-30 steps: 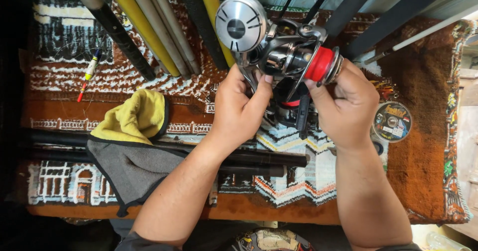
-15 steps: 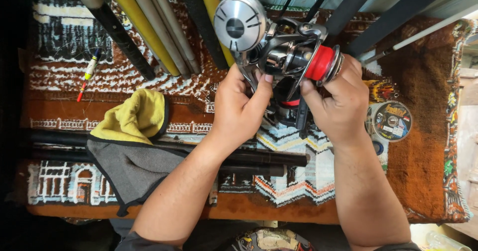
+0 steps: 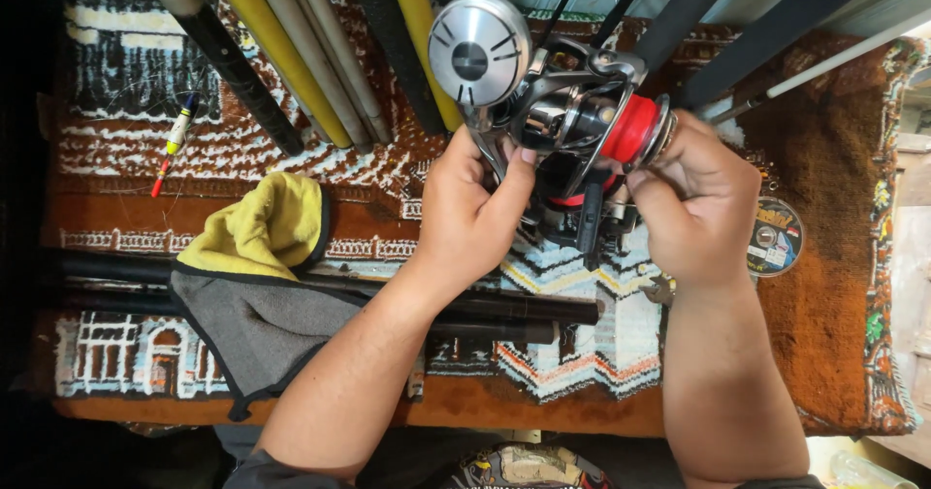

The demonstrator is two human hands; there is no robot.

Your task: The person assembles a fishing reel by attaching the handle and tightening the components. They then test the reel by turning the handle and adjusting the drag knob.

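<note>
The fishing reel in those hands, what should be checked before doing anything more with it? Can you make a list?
1. Left hand grips the fishing reel body: ok.
2. Right hand fingers sit at the red spool: ok.
3. Reel held up off the patterned rug: ok.
4. Line running cleanly from the spool: cannot tell, too thin to see.
5. Yellow and grey cloth lies beside the left arm, out of the hands' way: ok.
6. Round disc sits apart from the reel: ok.

Fishing reel (image 3: 553, 111) of glossy brushed metal with a shiny red spool (image 3: 632, 128); soft matt cloth (image 3: 254, 285), yellow and grey; rough woven pile rug (image 3: 824, 353); smooth, semi-gloss rods (image 3: 291, 53).
</note>
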